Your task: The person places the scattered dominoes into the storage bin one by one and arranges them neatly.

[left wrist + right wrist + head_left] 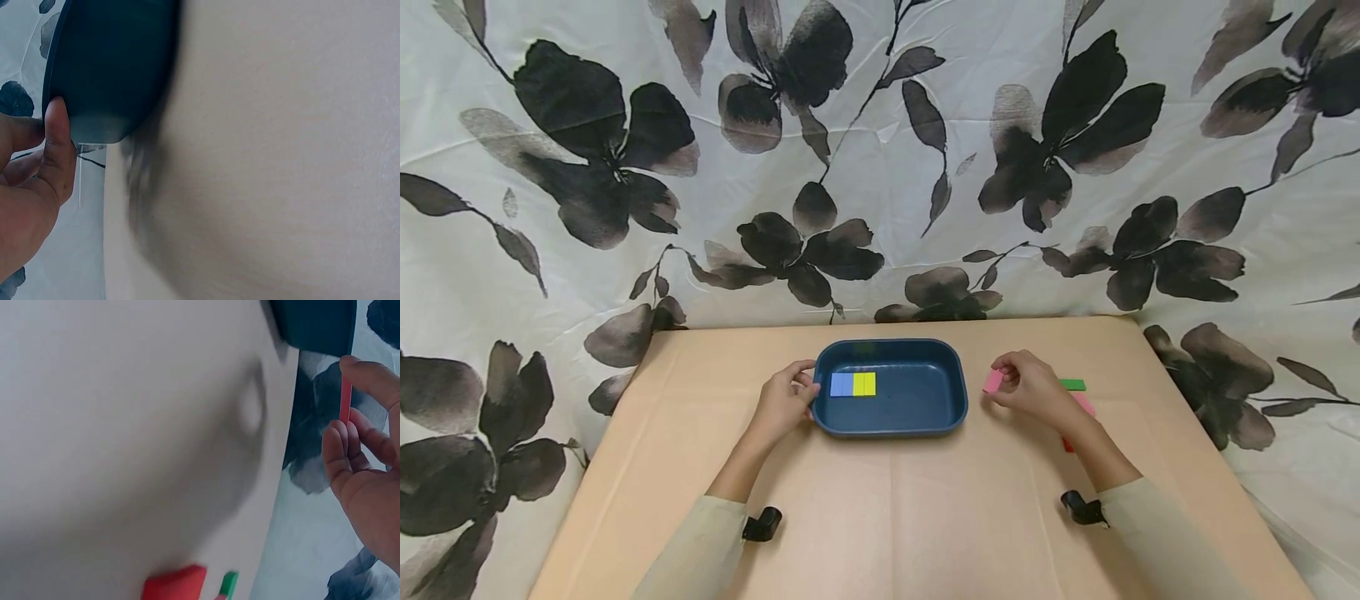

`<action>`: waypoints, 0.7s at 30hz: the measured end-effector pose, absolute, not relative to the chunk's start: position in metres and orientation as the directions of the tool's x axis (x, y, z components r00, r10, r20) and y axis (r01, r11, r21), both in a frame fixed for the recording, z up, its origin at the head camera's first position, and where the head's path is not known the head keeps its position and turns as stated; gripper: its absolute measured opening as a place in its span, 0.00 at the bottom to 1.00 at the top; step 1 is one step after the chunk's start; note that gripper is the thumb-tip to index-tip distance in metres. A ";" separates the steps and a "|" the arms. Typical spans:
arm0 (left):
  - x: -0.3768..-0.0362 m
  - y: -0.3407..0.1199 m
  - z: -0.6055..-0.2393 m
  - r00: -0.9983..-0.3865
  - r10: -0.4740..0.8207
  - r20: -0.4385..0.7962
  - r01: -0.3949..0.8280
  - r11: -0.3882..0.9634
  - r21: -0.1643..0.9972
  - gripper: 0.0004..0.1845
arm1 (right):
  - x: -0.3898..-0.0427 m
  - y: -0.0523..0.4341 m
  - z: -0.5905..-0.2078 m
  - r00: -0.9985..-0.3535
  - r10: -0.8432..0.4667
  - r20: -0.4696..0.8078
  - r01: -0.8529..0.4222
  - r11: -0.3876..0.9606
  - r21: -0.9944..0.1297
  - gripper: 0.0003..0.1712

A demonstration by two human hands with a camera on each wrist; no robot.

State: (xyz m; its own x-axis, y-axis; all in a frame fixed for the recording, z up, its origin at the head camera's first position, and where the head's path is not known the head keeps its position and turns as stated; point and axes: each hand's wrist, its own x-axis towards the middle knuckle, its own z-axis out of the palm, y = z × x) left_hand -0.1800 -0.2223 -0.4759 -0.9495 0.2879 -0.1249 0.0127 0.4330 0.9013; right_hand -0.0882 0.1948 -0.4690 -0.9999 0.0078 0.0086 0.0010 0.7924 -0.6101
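Note:
A dark blue tray (925,421) sits mid-table with a blue block (841,384) and a yellow block (864,383) side by side at its left end. My left hand (788,398) rests against the tray's left rim, its thumb (57,150) touching the tray wall (112,62). My right hand (1033,387) is right of the tray and pinches a pink block (993,381), seen edge-on as a thin pink block (344,400) between thumb and fingers.
Behind my right hand lie a green block (1072,384), a pink block (1084,405) and a red block (1066,445) on the tan table (887,517). A floral cloth (880,167) hangs behind and around the table.

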 end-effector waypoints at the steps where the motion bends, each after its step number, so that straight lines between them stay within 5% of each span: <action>1: -0.180 -0.223 -0.476 -0.950 0.286 -0.124 0.013 0.434 0.901 0.23 | -0.091 0.191 -0.469 -1.000 -0.006 0.018 -0.015 0.793 -0.609 0.27; 21: -0.178 -0.222 -0.476 -0.951 0.287 -0.114 0.023 0.432 0.901 0.23 | -0.129 0.119 -0.442 -0.979 -0.195 0.058 -0.189 0.763 -0.618 0.28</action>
